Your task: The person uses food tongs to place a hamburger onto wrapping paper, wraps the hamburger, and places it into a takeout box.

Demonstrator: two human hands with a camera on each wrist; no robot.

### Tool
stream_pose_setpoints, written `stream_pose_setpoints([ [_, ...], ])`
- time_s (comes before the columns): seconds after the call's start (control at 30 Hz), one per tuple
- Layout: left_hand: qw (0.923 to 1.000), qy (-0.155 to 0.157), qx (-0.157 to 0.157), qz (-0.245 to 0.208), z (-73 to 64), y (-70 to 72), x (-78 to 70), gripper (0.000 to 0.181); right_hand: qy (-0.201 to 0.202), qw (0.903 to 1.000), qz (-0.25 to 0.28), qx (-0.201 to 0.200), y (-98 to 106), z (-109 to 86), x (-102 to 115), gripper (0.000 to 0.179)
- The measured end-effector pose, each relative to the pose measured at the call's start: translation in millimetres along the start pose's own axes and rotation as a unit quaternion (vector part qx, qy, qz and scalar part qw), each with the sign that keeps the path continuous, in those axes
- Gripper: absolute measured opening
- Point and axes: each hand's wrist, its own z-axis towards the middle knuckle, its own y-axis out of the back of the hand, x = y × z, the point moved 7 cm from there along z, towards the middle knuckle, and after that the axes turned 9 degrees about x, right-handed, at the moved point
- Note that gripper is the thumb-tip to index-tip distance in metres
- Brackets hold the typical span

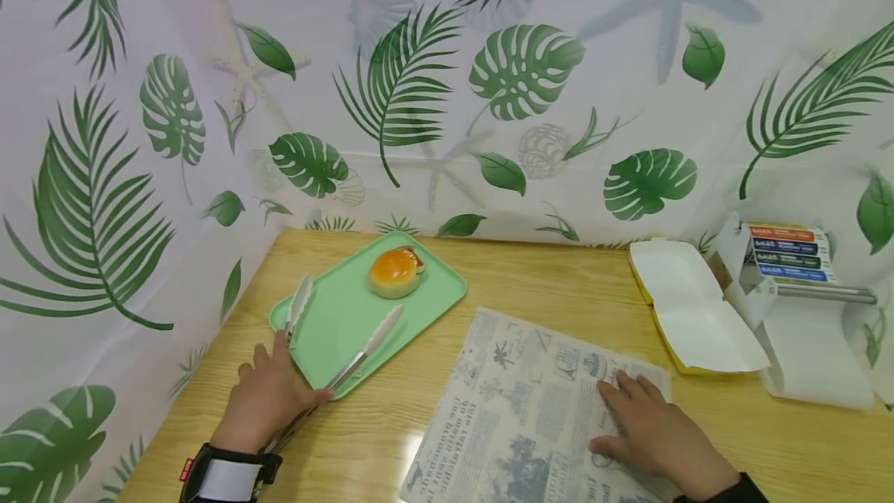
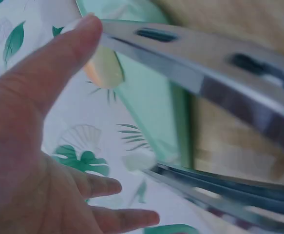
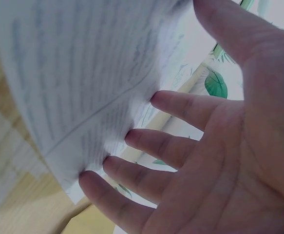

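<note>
My left hand holds metal tongs with pale tips, the thumb against one arm and the fingers by the other. The tongs' arms are spread wide over a light green tray. On the tray sits a glossy round bun with a reddish-brown piece at its far edge; one tong tip is near it, apart from it. My right hand rests with fingers spread on a printed, newspaper-style sheet of wrapping paper. In the right wrist view its straight fingertips touch the paper.
A hinged takeaway box, white inside and yellow outside, lies unfolded at the right. Beside it stands a dispenser with striped colored boxes and a hanging white sheet. A leaf-patterned curtain borders the wooden table.
</note>
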Motion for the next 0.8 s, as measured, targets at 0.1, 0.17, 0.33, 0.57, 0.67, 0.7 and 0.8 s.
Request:
stream_pose_setpoints([
  [0.1, 0.9997, -0.015, 0.015, -0.010, 1.0, -8.7, 8.1, 0.138, -0.002, 1.0000, 0.001, 0.003, 3, -2.4, -1, 0.104],
  [0.17, 0.9995, -0.026, 0.011, -0.011, 0.8, -10.3, 9.8, 0.138, 0.002, 1.0000, 0.006, 0.005, 4, -2.9, 0, 0.103],
  [0.33, 0.9994, -0.029, 0.014, -0.013, -0.3, -8.4, 13.4, 0.135, -0.001, 0.9995, 0.021, 0.022, 4, -2.1, 1, 0.105],
  [0.57, 0.9984, -0.043, -0.014, -0.033, -13.9, 9.9, 8.2, 0.113, 0.037, 0.9980, 0.044, -0.026, 22, -12.1, 28, 0.087],
  [0.67, 0.9909, -0.082, -0.011, -0.105, -17.6, 21.2, -12.4, 0.097, 0.096, 0.9899, 0.102, -0.019, 31, -17.1, 64, 0.078],
  [0.7, 0.9851, -0.098, 0.002, -0.141, -16.9, 23.1, -23.2, 0.094, 0.126, 0.9846, 0.121, -0.014, 35, -18.1, 77, 0.077],
  [0.8, 0.9462, -0.155, 0.061, -0.278, -11.1, 20.8, -67.2, 0.084, 0.211, 0.9569, 0.199, 0.006, 45, -20.7, 115, 0.071],
])
